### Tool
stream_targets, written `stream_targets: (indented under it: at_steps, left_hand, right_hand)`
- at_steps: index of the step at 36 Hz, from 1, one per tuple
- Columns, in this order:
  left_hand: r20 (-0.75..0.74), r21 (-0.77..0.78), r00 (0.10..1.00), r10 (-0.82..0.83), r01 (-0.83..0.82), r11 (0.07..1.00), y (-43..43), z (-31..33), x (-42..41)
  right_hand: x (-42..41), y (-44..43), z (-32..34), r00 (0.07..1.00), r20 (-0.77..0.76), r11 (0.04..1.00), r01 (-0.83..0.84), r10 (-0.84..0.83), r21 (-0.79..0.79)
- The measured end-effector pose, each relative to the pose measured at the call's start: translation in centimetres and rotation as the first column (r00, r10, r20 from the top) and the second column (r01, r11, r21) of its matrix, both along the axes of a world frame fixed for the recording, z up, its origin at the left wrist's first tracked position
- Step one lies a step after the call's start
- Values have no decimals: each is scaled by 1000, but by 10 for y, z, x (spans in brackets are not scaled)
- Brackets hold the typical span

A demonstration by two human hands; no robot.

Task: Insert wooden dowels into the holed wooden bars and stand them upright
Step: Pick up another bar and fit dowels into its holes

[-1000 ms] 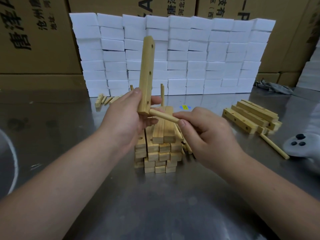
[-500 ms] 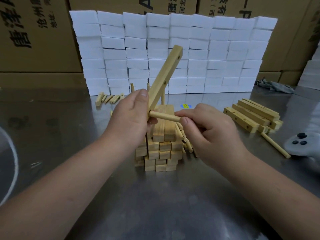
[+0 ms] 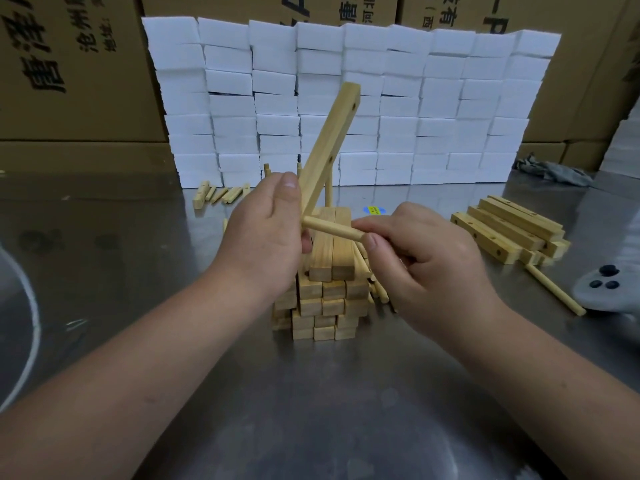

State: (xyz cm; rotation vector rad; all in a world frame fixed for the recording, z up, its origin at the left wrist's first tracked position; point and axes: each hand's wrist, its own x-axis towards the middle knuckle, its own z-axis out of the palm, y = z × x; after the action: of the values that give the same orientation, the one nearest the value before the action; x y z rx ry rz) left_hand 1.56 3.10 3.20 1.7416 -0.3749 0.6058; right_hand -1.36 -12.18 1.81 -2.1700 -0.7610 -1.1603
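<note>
My left hand (image 3: pixel 266 237) grips the lower end of a holed wooden bar (image 3: pixel 330 147), which leans up and to the right above the table. My right hand (image 3: pixel 422 261) pinches a round wooden dowel (image 3: pixel 332 230) between thumb and fingers. The dowel's left tip meets the bar's lower end beside my left thumb. Under both hands stands a stack of wooden bars (image 3: pixel 329 292), with loose dowels (image 3: pixel 377 289) leaning on its right side. A thin dowel (image 3: pixel 328 194) stands upright behind the stack.
More holed bars (image 3: pixel 512 230) lie piled at the right, with a single dowel (image 3: pixel 554 289) in front of them. Short wood pieces (image 3: pixel 221 195) lie at the back left. A wall of white foam blocks (image 3: pixel 346 105) backs the steel table (image 3: pixel 311 410). A grey controller (image 3: pixel 606 289) sits far right.
The bar went from nearly upright to leaning right. The dowel stays at the bar's lower end, and both hands keep their hold.
</note>
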Motion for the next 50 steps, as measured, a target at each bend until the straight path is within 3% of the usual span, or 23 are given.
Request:
stream_targets:
  at_steps: [18,28,35,43,50]
  left_hand:
    - [-119,-66,993,14,-22,998,-1,4,-1]
    - [-42,4,999,-1,1,1000,-3,0,-6]
    - [-12,33,999,-33,34,999,-2,0,-6]
    - [42,39,998,-53,51,998,-1,1,-8]
    - [136,123,989,-51,34,992,2,-1,-6]
  right_hand:
    - [-2,1,3,998,55,994,46,-40,-104]
    - [-4,0,6,993,108,985,62,-44,-163]
    - [-4,1,4,998,61,989,20,-11,-146]
    - [-5,2,3,978,-197,997,-65,70,33]
    - [-8,4,5,853,-447,943,-136,268,304]
